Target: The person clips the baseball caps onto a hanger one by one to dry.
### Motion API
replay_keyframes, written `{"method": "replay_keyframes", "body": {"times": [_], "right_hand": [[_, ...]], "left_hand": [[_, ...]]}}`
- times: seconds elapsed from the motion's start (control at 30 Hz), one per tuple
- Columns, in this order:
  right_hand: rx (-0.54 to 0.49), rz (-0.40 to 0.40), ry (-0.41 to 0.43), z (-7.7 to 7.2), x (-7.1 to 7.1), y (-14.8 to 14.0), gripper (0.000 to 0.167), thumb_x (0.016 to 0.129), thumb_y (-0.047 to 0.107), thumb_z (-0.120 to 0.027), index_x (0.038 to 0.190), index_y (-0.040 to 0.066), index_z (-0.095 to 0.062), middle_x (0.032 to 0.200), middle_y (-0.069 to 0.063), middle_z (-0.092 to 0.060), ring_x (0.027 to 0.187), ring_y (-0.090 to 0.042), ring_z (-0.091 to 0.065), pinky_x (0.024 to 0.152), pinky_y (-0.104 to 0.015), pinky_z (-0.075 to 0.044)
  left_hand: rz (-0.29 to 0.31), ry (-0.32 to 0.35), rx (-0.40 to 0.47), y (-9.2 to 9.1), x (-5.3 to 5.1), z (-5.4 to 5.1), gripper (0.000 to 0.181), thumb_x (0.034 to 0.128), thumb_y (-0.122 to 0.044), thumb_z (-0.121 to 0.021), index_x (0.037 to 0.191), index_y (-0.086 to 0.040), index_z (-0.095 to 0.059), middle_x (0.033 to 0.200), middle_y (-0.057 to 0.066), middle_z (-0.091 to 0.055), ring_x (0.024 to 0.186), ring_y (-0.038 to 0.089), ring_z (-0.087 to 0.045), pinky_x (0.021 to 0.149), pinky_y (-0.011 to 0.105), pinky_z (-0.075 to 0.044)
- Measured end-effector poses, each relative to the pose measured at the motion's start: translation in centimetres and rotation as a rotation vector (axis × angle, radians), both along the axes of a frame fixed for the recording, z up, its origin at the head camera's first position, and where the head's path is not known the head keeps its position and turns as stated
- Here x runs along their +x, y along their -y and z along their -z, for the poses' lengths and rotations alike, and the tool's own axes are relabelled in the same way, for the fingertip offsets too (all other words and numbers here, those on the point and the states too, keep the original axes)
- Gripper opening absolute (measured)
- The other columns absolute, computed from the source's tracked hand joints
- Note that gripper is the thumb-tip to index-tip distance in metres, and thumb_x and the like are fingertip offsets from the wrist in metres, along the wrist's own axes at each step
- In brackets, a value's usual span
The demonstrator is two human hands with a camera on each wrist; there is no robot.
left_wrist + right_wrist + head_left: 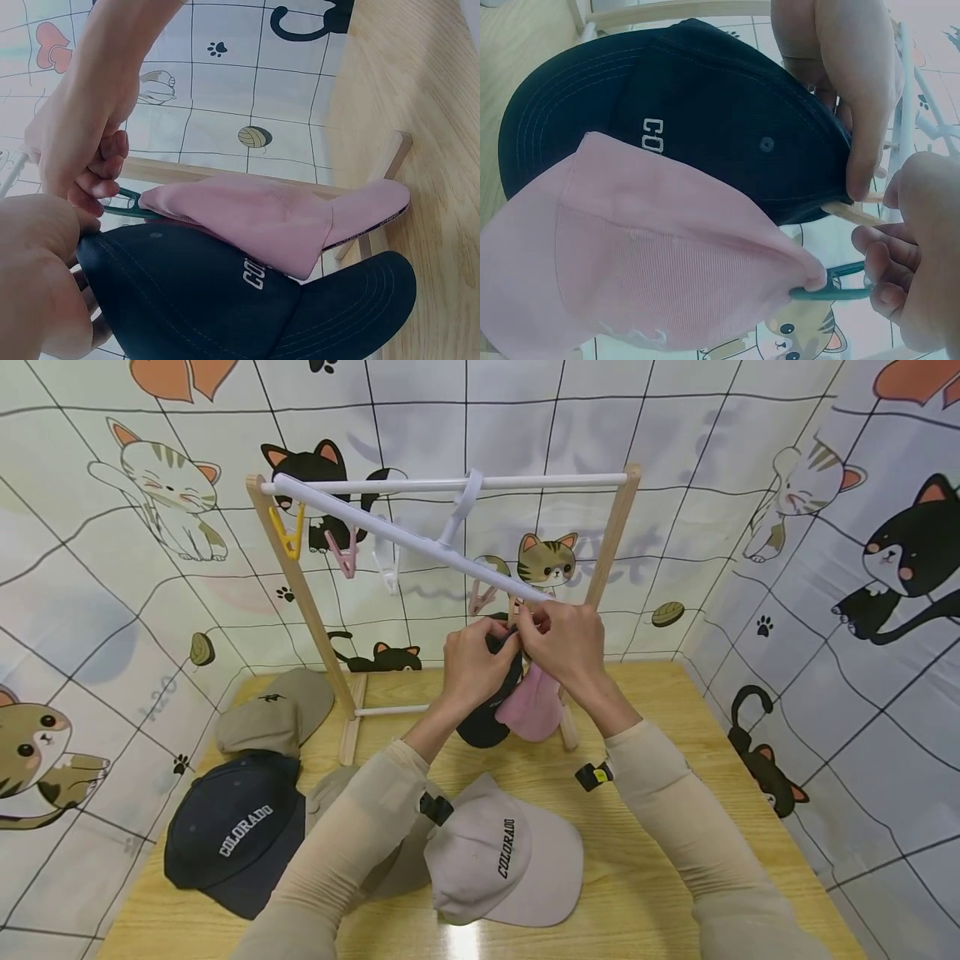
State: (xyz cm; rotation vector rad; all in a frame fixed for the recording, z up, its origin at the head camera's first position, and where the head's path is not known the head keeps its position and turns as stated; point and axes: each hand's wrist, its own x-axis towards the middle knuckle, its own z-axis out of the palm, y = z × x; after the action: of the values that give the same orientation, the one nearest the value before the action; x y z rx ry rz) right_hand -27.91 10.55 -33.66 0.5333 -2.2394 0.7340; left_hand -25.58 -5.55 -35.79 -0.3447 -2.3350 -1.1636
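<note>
A dark cap [187, 292] with white lettering hangs brim down, its upper edge pinched by my left hand [480, 664]. Close beside it, my right hand [570, 639] has thumb and fingers at a beige clip [851, 214] that meets the dark cap's edge; the fingers partly cover the clip. A pink cap [531, 706] hangs from a green clip [840, 281], next to the dark cap. Above both hands, a white hanger [375, 527] slopes down to the right, its hook over the rack's top bar [540, 482].
A wooden-sided rack [300, 602] stands on the wooden table [637, 877]. Yellow [288, 533], pink [343, 553] and white [386, 568] clips hang from the hanger. Left and front lie a tan cap [273, 710], navy cap [232, 835], a partly hidden beige cap [405, 860] and pale cap [510, 856].
</note>
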Motion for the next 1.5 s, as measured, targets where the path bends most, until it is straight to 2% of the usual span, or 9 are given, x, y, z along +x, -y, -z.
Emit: {"method": "replay_keyframes", "body": {"times": [0.13, 0.23, 0.33, 0.57, 0.77, 0.93, 1.1, 1.27, 1.5], "right_hand": [[0.001, -0.006, 0.007, 0.2, 0.1, -0.1, 0.042, 0.107, 0.026, -0.067, 0.077, 0.002, -0.081, 0.061, -0.013, -0.072, 0.048, -0.030, -0.055, 0.050, -0.036, -0.035], [0.005, -0.001, 0.023, 0.3, 0.2, -0.2, 0.042, 0.107, 0.027, -0.066, 0.076, 0.002, -0.080, 0.061, -0.013, -0.072, 0.050, -0.031, -0.057, 0.051, -0.036, -0.036], [0.006, 0.005, 0.036, 0.4, 0.4, -0.4, 0.041, 0.106, 0.028, -0.067, 0.078, 0.002, -0.081, 0.063, -0.013, -0.074, 0.053, -0.032, -0.061, 0.053, -0.038, -0.040], [0.035, -0.022, 0.059, 0.6, 1.2, -1.0, 0.040, 0.106, 0.029, -0.068, 0.077, 0.002, -0.079, 0.062, -0.013, -0.072, 0.054, -0.033, -0.062, 0.054, -0.040, -0.042], [0.034, -0.083, 0.104, 0.9, 2.2, -1.5, 0.033, 0.104, 0.026, -0.071, 0.084, 0.001, -0.081, 0.066, -0.011, -0.074, 0.057, -0.030, -0.065, 0.057, -0.040, -0.046], [0.026, -0.113, 0.094, 1.2, 2.8, -2.0, 0.028, 0.102, 0.023, -0.072, 0.086, 0.001, -0.080, 0.070, -0.013, -0.075, 0.060, -0.029, -0.068, 0.059, -0.040, -0.048], [0.025, -0.156, 0.078, 1.7, 3.1, -2.4, 0.028, 0.104, 0.020, -0.069, 0.088, 0.002, -0.082, 0.072, -0.012, -0.077, 0.061, -0.028, -0.070, 0.061, -0.040, -0.052], [0.034, -0.175, 0.093, 2.2, 3.5, -2.6, 0.027, 0.105, 0.021, -0.071, 0.093, 0.001, -0.085, 0.078, -0.013, -0.080, 0.067, -0.030, -0.075, 0.063, -0.044, -0.059], [0.029, -0.197, 0.123, 2.7, 4.4, -2.8, 0.024, 0.104, 0.020, -0.072, 0.097, 0.001, -0.084, 0.085, -0.014, -0.081, 0.076, -0.032, -0.076, 0.069, -0.046, -0.061]], "left_hand": [[-0.051, -0.019, -0.013, 0.1, -0.1, 0.3, 0.026, 0.1058, -0.026, -0.079, 0.099, -0.002, -0.083, 0.118, 0.015, -0.087, 0.077, 0.037, -0.078, 0.070, 0.046, -0.058], [-0.079, -0.033, -0.012, 0.2, -0.3, 0.5, 0.028, 0.1059, -0.029, -0.080, 0.098, -0.003, -0.084, 0.117, 0.014, -0.088, 0.085, 0.036, -0.081, 0.077, 0.048, -0.063], [-0.080, -0.028, -0.004, 0.3, -0.5, 0.7, 0.029, 0.1062, -0.031, -0.080, 0.099, -0.004, -0.085, 0.117, 0.012, -0.088, 0.091, 0.035, -0.083, 0.083, 0.049, -0.065], [-0.027, -0.001, -0.007, 0.6, -0.3, 0.9, 0.027, 0.1056, -0.029, -0.080, 0.116, -0.004, -0.085, 0.111, 0.014, -0.088, 0.097, 0.035, -0.083, 0.089, 0.050, -0.065], [0.023, 0.027, -0.040, 1.0, 0.4, 0.9, 0.039, 0.1058, -0.032, -0.077, 0.132, -0.003, -0.080, 0.122, 0.017, -0.085, 0.104, 0.038, -0.081, 0.090, 0.052, -0.065], [0.064, 0.028, -0.064, 1.3, 1.0, 1.0, 0.045, 0.1061, -0.030, -0.076, 0.143, -0.004, -0.074, 0.134, 0.018, -0.081, 0.106, 0.038, -0.080, 0.088, 0.053, -0.064], [0.091, 0.010, -0.065, 1.5, 1.6, 0.9, 0.049, 0.1059, -0.030, -0.076, 0.148, -0.005, -0.071, 0.142, 0.017, -0.078, 0.112, 0.038, -0.080, 0.089, 0.052, -0.065], [0.109, 0.009, -0.067, 1.7, 2.1, 1.0, 0.053, 0.1048, -0.030, -0.078, 0.150, -0.004, -0.069, 0.147, 0.017, -0.076, 0.124, 0.039, -0.078, 0.098, 0.054, -0.064], [0.127, 0.029, -0.059, 2.2, 2.7, 1.2, 0.056, 0.1049, -0.031, -0.078, 0.152, -0.003, -0.067, 0.149, 0.017, -0.074, 0.131, 0.038, -0.075, 0.106, 0.055, -0.062]]}}
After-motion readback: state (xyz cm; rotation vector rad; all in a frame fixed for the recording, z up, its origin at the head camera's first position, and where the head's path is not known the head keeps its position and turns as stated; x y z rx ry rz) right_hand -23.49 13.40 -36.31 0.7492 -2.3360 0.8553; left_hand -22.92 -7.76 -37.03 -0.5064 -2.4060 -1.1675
